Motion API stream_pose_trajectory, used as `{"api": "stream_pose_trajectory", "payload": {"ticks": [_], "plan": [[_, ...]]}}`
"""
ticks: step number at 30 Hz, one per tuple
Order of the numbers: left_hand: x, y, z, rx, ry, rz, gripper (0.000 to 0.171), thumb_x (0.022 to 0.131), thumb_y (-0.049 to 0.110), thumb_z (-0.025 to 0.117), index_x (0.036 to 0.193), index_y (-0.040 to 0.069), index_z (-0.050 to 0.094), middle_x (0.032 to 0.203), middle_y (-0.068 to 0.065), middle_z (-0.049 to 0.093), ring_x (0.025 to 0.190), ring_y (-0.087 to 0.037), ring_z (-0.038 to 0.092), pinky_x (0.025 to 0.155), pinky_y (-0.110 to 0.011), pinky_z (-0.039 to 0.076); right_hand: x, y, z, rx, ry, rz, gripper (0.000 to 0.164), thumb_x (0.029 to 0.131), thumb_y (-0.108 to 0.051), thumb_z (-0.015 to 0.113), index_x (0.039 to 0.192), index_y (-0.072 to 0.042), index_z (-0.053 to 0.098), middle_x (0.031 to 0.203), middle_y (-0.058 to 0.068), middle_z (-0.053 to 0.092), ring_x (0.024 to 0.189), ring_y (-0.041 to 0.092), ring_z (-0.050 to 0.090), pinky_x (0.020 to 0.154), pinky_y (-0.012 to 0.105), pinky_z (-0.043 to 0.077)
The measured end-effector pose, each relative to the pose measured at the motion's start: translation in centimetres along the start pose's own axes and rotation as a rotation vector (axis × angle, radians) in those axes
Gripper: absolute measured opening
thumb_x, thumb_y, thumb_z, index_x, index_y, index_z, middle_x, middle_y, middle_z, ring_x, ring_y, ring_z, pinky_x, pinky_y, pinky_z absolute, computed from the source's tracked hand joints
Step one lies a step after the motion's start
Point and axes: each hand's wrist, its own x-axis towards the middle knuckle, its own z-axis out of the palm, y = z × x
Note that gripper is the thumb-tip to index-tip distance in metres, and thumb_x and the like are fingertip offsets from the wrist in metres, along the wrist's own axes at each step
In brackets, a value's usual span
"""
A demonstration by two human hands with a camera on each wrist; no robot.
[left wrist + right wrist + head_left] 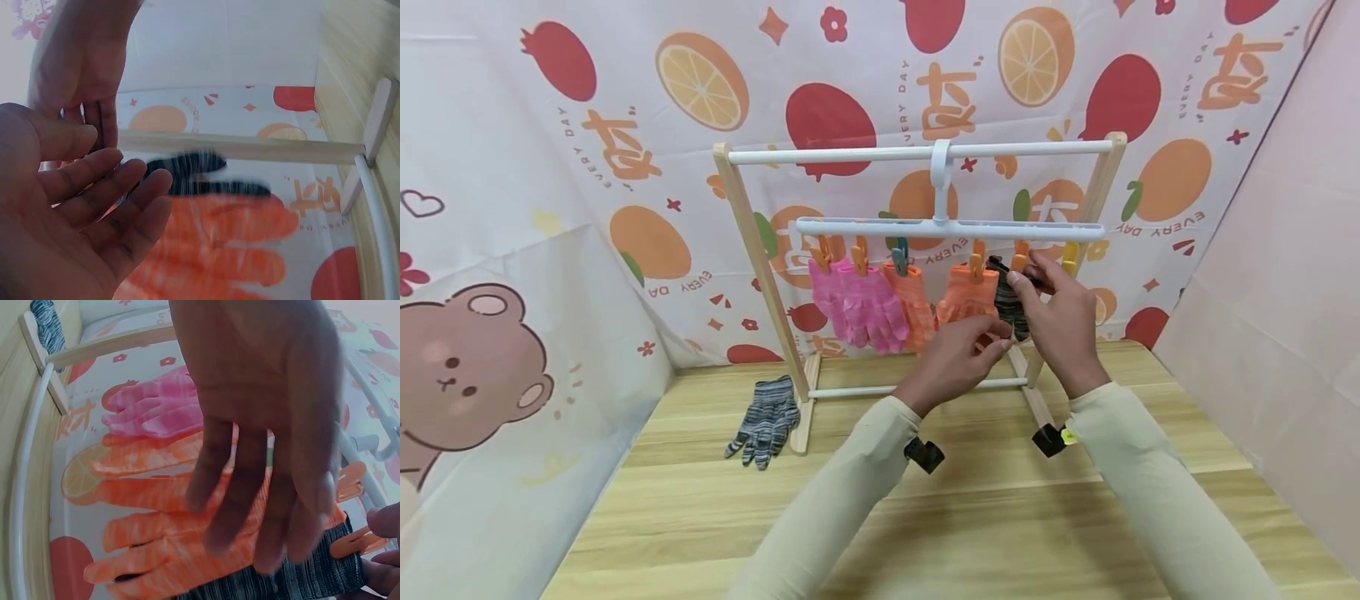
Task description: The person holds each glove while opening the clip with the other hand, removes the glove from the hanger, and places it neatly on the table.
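A dark striped glove [1011,304] hangs by its cuff from an orange clothespin [357,542] at the right side of the white hanger [880,227]. My right hand [1063,329] pinches that glove's cuff beside the clothespin, though its fingertips are partly hidden. My left hand [81,206] has loosely bent, spread fingers with nothing gripped, in front of an orange glove [967,296] and near the dark glove's fingers. Farther left on the hanger are another orange glove [913,304] and pink gloves [872,308], clipped with clothespins.
The hanger hooks over the top bar of a wooden rack [737,225]. A grey striped glove [766,421] lies on the wooden table [700,517], left of the rack. A yellow clothespin [1071,254] is at the hanger's right end. Printed cloth stands behind.
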Motion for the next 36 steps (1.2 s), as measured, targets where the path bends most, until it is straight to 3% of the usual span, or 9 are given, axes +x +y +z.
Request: {"api": "stream_pose_trajectory", "payload": {"ticks": [9, 16, 19, 24, 27, 33, 36], "plan": [[1.1, 0.6, 1.1, 0.009, 0.051, -0.002, 0.04, 0.105, 0.027, 0.058, 0.142, 0.01, 0.057, 0.133, -0.006, 0.063, 0.099, -0.011, 0.064, 0.08, -0.027, 0.054, 0.8, -0.4, 0.2, 0.011, 0.009, 0.032, 0.047, 0.101, -0.033, 0.065, 0.138, -0.005, 0.062, 0.113, 0.015, 0.072, 0.102, 0.024, 0.066, 0.087, 0.038, 0.053], [1.1, 0.8, 1.5, 0.073, 0.106, -0.014, 0.048, 0.105, 0.027, 0.059, 0.149, 0.009, 0.049, 0.115, -0.007, 0.062, 0.094, -0.012, 0.062, 0.076, -0.028, 0.053, 1.3, -0.6, -0.3, 0.063, -0.012, 0.082, 0.043, 0.1, -0.034, 0.066, 0.131, -0.005, 0.068, 0.11, 0.013, 0.071, 0.095, 0.016, 0.062, 0.079, 0.02, 0.047], [1.1, 1.0, 1.6, 0.095, 0.122, -0.032, 0.05, 0.105, 0.028, 0.059, 0.149, 0.009, 0.049, 0.12, -0.007, 0.061, 0.096, -0.013, 0.063, 0.076, -0.028, 0.052, 1.6, -0.8, -0.6, 0.055, -0.02, 0.083, 0.043, 0.1, -0.035, 0.066, 0.13, -0.004, 0.068, 0.109, 0.014, 0.071, 0.095, 0.014, 0.062, 0.079, 0.021, 0.047], [1.1, 1.2, 1.6, 0.139, 0.136, -0.095, 0.056, 0.105, 0.03, 0.057, 0.155, 0.011, 0.042, 0.143, -0.007, 0.055, 0.099, -0.014, 0.065, 0.079, -0.03, 0.054, 2.0, -0.8, -0.9, 0.052, -0.03, 0.083, 0.042, 0.101, -0.033, 0.065, 0.13, -0.002, 0.066, 0.111, 0.015, 0.07, 0.096, 0.013, 0.061, 0.08, 0.022, 0.046], [1.1, 1.3, 1.5, 0.174, 0.137, -0.114, 0.061, 0.105, 0.032, 0.057, 0.158, 0.01, 0.036, 0.145, -0.009, 0.054, 0.1, -0.016, 0.065, 0.084, -0.035, 0.055, 2.2, -0.6, -1.1, 0.039, -0.031, 0.063, 0.041, 0.102, -0.031, 0.063, 0.131, -0.002, 0.065, 0.11, 0.015, 0.069, 0.094, 0.014, 0.059, 0.08, 0.022, 0.045], [1.2, 1.4, 1.5, 0.229, 0.143, -0.141, 0.066, 0.104, 0.034, 0.056, 0.16, 0.009, 0.031, 0.152, -0.007, 0.049, 0.128, -0.02, 0.055, 0.104, -0.04, 0.047, 2.3, -0.7, -1.2, 0.017, -0.043, 0.02, 0.037, 0.103, -0.029, 0.061, 0.13, -0.002, 0.066, 0.106, 0.016, 0.067, 0.09, 0.017, 0.055, 0.078, 0.025, 0.042], [1.2, 1.2, 1.4, 0.203, 0.154, -0.143, 0.063, 0.104, 0.032, 0.057, 0.159, 0.009, 0.034, 0.15, -0.006, 0.051, 0.119, -0.018, 0.058, 0.1, -0.04, 0.049, 2.1, -0.9, -1.3, 0.02, -0.059, 0.027, 0.036, 0.104, -0.029, 0.061, 0.129, -0.003, 0.066, 0.104, 0.015, 0.066, 0.09, 0.017, 0.053, 0.077, 0.024, 0.042]]}}
